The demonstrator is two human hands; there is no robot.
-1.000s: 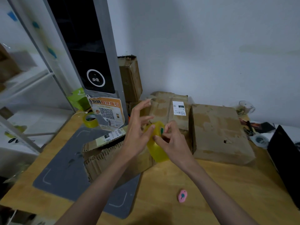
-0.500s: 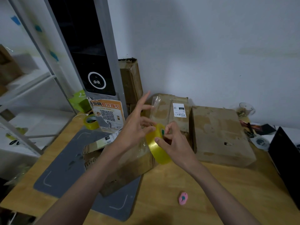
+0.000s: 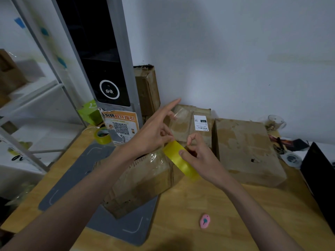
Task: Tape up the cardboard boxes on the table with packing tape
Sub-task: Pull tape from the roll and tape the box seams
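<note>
My right hand (image 3: 199, 156) grips the yellow tape roll (image 3: 181, 163) with thumb on its glossy outer band, while my left hand (image 3: 154, 134), index finger pointing out, pinches a clear strip of tape (image 3: 178, 115) pulled up from it. Just below both hands a worn, film-wrapped cardboard box (image 3: 141, 180) lies on the worktop (image 3: 226, 214). Beyond my right hand a box's white label (image 3: 201, 123) reads "220"; left of my left hand stands an orange QR-code notice (image 3: 121, 124) in Chinese.

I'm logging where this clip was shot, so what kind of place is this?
Probably a small parcel pickup or packing room: worn cardboard boxes piled on a wooden table, a kiosk with a QR-code notice, and a shelving rack beside it.
</note>
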